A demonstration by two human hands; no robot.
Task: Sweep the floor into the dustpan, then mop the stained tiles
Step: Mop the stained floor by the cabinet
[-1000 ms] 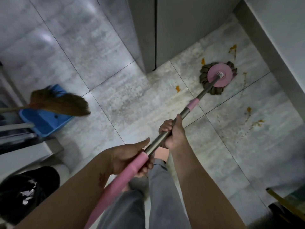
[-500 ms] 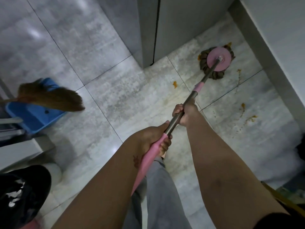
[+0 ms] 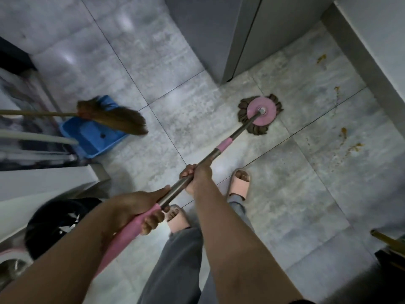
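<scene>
A round pink mop head [image 3: 260, 113] with brown fringe lies flat on the grey tiles just below a grey cabinet corner. Its steel pole [image 3: 232, 137] with a pink sleeve runs down to me. My right hand [image 3: 197, 177] grips the bare steel part. Lower down, my left hand [image 3: 140, 207] holds the pink handle end. Orange-brown stains [image 3: 350, 147] dot the tiles to the right of the mop head, with more of these stains [image 3: 321, 59] near the wall. A brown broom [image 3: 114, 118] rests across a blue dustpan [image 3: 96, 137] at the left.
A grey cabinet [image 3: 219, 36] stands at the top centre and a wall base [image 3: 368, 69] runs along the right. A black bag-lined bin [image 3: 59, 224] sits at the lower left beside white furniture. My feet in pink slippers [image 3: 238, 183] stand under the pole.
The mop head has been pulled back from the far corner by the wall towards me and to the left, off the stains there. Both hands keep their grip on the pole.
</scene>
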